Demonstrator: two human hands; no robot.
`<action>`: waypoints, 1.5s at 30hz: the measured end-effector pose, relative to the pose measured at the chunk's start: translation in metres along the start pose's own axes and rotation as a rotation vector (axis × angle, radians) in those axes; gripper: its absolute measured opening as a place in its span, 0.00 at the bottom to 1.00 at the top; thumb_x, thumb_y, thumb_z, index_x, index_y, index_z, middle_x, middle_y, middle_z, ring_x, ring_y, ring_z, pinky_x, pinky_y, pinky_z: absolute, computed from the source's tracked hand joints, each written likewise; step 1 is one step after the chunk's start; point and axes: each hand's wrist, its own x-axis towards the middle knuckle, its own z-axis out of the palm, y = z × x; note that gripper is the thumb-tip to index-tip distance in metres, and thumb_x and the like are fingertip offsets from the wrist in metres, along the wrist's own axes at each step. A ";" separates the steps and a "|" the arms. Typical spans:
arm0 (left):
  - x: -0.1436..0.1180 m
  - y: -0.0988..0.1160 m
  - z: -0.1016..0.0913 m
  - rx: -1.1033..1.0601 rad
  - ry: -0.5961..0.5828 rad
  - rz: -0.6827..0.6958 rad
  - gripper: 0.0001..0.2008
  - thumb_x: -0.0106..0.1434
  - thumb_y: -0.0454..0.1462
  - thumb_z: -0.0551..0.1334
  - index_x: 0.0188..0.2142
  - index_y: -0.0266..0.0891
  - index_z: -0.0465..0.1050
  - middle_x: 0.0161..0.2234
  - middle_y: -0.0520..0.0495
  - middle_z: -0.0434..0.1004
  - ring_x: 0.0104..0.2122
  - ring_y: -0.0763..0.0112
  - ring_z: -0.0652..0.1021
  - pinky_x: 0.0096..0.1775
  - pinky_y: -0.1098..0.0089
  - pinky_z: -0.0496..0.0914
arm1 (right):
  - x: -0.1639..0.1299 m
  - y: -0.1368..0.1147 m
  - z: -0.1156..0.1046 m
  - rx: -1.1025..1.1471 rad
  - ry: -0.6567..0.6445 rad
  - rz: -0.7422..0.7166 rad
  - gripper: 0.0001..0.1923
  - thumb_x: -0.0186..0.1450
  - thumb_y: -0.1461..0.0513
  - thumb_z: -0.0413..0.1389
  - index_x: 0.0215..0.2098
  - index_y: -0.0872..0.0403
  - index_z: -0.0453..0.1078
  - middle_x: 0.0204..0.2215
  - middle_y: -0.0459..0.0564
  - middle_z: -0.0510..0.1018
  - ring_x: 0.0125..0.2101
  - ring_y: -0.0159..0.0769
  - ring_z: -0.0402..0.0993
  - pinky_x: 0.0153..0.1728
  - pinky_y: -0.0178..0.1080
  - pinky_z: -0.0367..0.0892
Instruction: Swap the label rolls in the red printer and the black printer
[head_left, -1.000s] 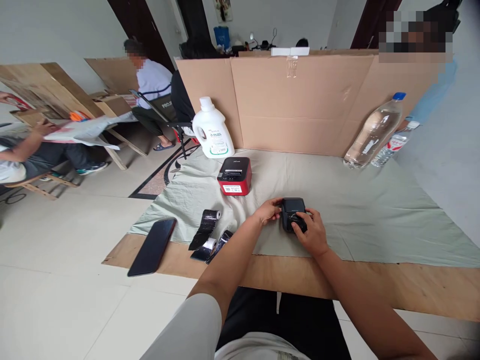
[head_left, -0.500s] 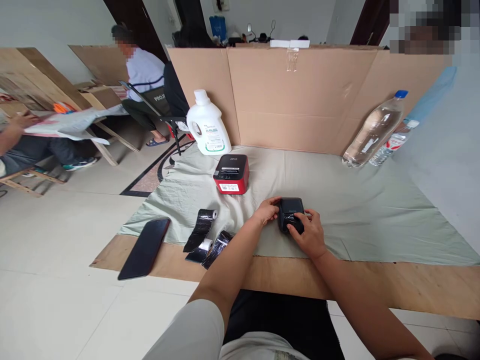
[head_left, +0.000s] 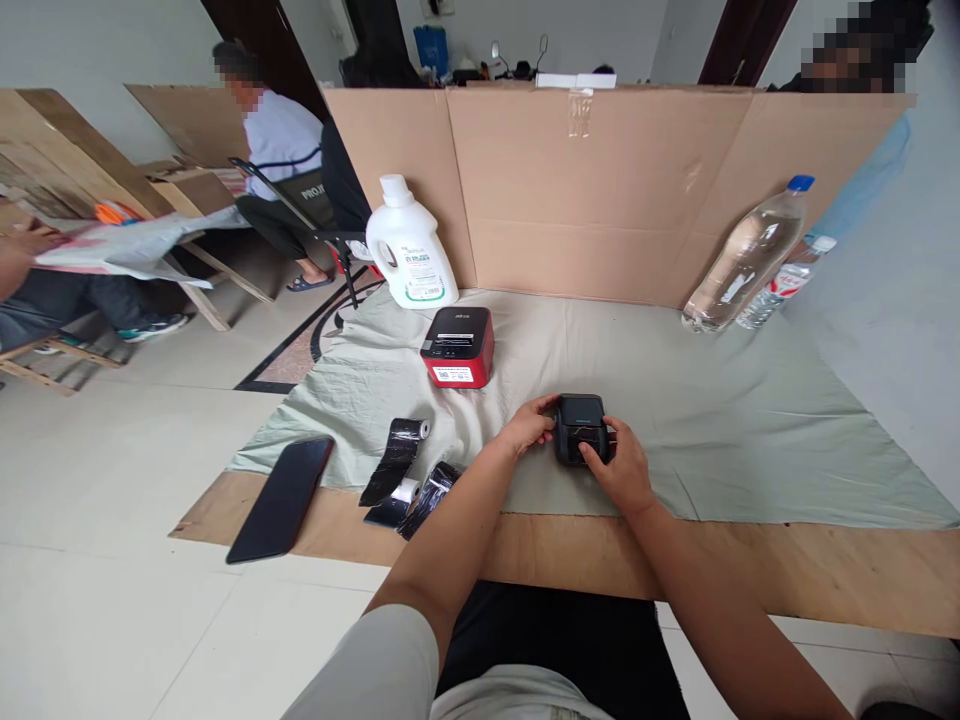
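Observation:
A small black portable printer (head_left: 582,412) rests on the grey-green cloth between my two hands. My left hand (head_left: 531,424) grips its left side, with fingers curled at the edge. On the right side, my right hand (head_left: 621,465) holds the casing, its thumb lying on the front part of the top and its fingers around the far right edge. Left of my forearm lie black rolls of paper or film: one roll (head_left: 397,455) is partly unwound, and another roll (head_left: 433,495) is partly covered by my arm.
A red and black printer (head_left: 459,348) stands behind the rolls, near a white detergent jug (head_left: 412,245). A phone (head_left: 281,500) lies at the left front edge. Two bottles, the larger being a clear bottle (head_left: 750,255), lean on the cardboard screen (head_left: 574,200). Other people sit beyond.
My right fingers have shifted from the top of the black printer to its right side, uncovering more of the top. The left hand keeps its place. The view has shifted slightly.

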 end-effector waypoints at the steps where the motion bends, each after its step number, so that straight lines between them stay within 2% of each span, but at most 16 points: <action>1: 0.000 0.001 -0.001 -0.005 -0.005 -0.012 0.37 0.49 0.25 0.57 0.60 0.43 0.65 0.62 0.43 0.65 0.16 0.87 0.68 0.15 0.79 0.57 | 0.000 0.001 0.000 0.004 -0.006 0.008 0.29 0.61 0.46 0.54 0.53 0.55 0.62 0.45 0.59 0.75 0.39 0.44 0.73 0.40 0.49 0.72; 7: 0.000 0.006 -0.003 -0.028 -0.046 -0.044 0.36 0.49 0.23 0.59 0.58 0.44 0.67 0.61 0.44 0.65 0.16 0.90 0.67 0.15 0.80 0.56 | -0.001 0.001 -0.001 0.060 -0.027 0.074 0.32 0.59 0.45 0.56 0.53 0.56 0.63 0.46 0.60 0.75 0.37 0.43 0.75 0.37 0.47 0.73; 16: 0.001 0.007 -0.001 -0.010 0.013 -0.061 0.34 0.51 0.23 0.58 0.57 0.43 0.67 0.61 0.44 0.65 0.13 0.92 0.62 0.13 0.79 0.50 | -0.003 0.000 0.000 0.045 -0.023 0.083 0.33 0.58 0.44 0.57 0.53 0.56 0.63 0.44 0.60 0.76 0.37 0.45 0.75 0.39 0.50 0.72; 20: -0.001 0.005 0.000 0.001 0.012 -0.033 0.32 0.51 0.25 0.59 0.57 0.41 0.68 0.60 0.42 0.66 0.14 0.91 0.64 0.14 0.80 0.53 | -0.002 -0.001 0.000 0.079 0.002 0.113 0.31 0.58 0.43 0.56 0.50 0.56 0.64 0.41 0.59 0.76 0.36 0.44 0.75 0.39 0.50 0.72; 23: -0.003 0.002 0.001 0.002 0.037 0.010 0.29 0.52 0.27 0.60 0.55 0.39 0.69 0.58 0.41 0.69 0.16 0.89 0.66 0.17 0.79 0.57 | 0.001 0.001 -0.002 0.154 0.020 0.077 0.28 0.60 0.43 0.55 0.48 0.54 0.65 0.44 0.59 0.73 0.40 0.44 0.73 0.37 0.47 0.73; 26: -0.008 0.002 0.002 0.010 0.086 0.071 0.27 0.53 0.29 0.62 0.54 0.38 0.68 0.52 0.42 0.73 0.17 0.87 0.68 0.19 0.78 0.59 | 0.003 0.005 -0.005 0.206 -0.004 0.008 0.28 0.62 0.46 0.54 0.54 0.51 0.64 0.51 0.58 0.69 0.49 0.46 0.68 0.39 0.46 0.73; 28: -0.010 0.002 0.003 0.009 0.074 0.102 0.28 0.53 0.31 0.64 0.55 0.37 0.66 0.41 0.45 0.77 0.19 0.83 0.69 0.20 0.78 0.60 | 0.004 0.010 -0.006 0.215 -0.035 -0.021 0.29 0.64 0.47 0.52 0.60 0.48 0.61 0.55 0.57 0.67 0.54 0.47 0.65 0.43 0.49 0.72; 30: -0.011 0.003 0.006 0.011 0.082 0.157 0.29 0.53 0.33 0.66 0.55 0.36 0.65 0.30 0.51 0.75 0.21 0.80 0.70 0.23 0.77 0.62 | 0.005 0.014 -0.005 0.212 -0.064 -0.057 0.30 0.66 0.47 0.49 0.63 0.47 0.57 0.58 0.56 0.65 0.57 0.47 0.62 0.48 0.52 0.69; 32: -0.010 0.002 0.010 0.040 0.190 0.266 0.24 0.53 0.37 0.68 0.50 0.36 0.69 0.25 0.55 0.71 0.21 0.79 0.69 0.25 0.76 0.62 | 0.006 0.018 -0.004 0.214 -0.088 -0.089 0.30 0.67 0.47 0.47 0.65 0.46 0.55 0.59 0.55 0.65 0.58 0.47 0.61 0.52 0.54 0.66; 34: -0.008 0.000 0.015 0.106 0.314 0.388 0.13 0.55 0.41 0.67 0.38 0.36 0.72 0.23 0.55 0.69 0.22 0.77 0.69 0.27 0.75 0.64 | 0.006 0.020 -0.002 0.224 -0.104 -0.107 0.30 0.68 0.47 0.46 0.66 0.46 0.53 0.60 0.54 0.66 0.58 0.47 0.61 0.54 0.54 0.65; 35: -0.007 -0.001 0.017 0.148 0.351 0.437 0.10 0.57 0.42 0.66 0.32 0.37 0.72 0.23 0.54 0.70 0.23 0.76 0.70 0.29 0.74 0.65 | 0.007 0.021 -0.001 0.229 -0.110 -0.111 0.30 0.69 0.48 0.45 0.66 0.46 0.52 0.60 0.53 0.66 0.58 0.47 0.62 0.54 0.54 0.64; 37: -0.005 -0.002 0.021 0.239 0.366 0.513 0.12 0.61 0.43 0.62 0.29 0.37 0.74 0.26 0.50 0.75 0.28 0.72 0.74 0.33 0.71 0.68 | 0.007 0.022 0.000 0.239 -0.112 -0.120 0.30 0.69 0.48 0.45 0.66 0.46 0.51 0.60 0.53 0.66 0.57 0.46 0.63 0.56 0.54 0.63; 39: -0.005 -0.002 0.023 0.335 0.366 0.572 0.12 0.65 0.41 0.57 0.36 0.38 0.77 0.36 0.46 0.79 0.38 0.67 0.77 0.40 0.68 0.69 | 0.008 0.022 0.000 0.251 -0.108 -0.122 0.30 0.69 0.48 0.44 0.66 0.47 0.52 0.60 0.53 0.66 0.57 0.46 0.63 0.57 0.55 0.61; 41: -0.006 0.002 0.024 0.462 0.381 0.585 0.14 0.66 0.37 0.55 0.46 0.40 0.76 0.46 0.44 0.78 0.45 0.65 0.76 0.46 0.66 0.69 | 0.007 0.022 0.001 0.277 -0.099 -0.103 0.28 0.69 0.49 0.44 0.65 0.47 0.54 0.60 0.53 0.66 0.57 0.45 0.63 0.57 0.54 0.61; 43: -0.008 0.009 0.027 0.659 0.365 0.544 0.15 0.65 0.34 0.55 0.49 0.41 0.75 0.49 0.45 0.78 0.47 0.64 0.74 0.50 0.65 0.68 | 0.007 0.022 0.002 0.318 -0.090 -0.061 0.28 0.69 0.49 0.44 0.64 0.48 0.56 0.59 0.54 0.67 0.56 0.44 0.64 0.55 0.53 0.63; 45: -0.009 0.021 0.030 0.909 0.299 0.492 0.14 0.64 0.34 0.57 0.46 0.41 0.77 0.45 0.46 0.80 0.47 0.62 0.73 0.52 0.63 0.66 | 0.007 0.022 0.003 0.363 -0.073 -0.012 0.27 0.69 0.48 0.44 0.63 0.49 0.58 0.58 0.55 0.68 0.54 0.44 0.65 0.54 0.53 0.64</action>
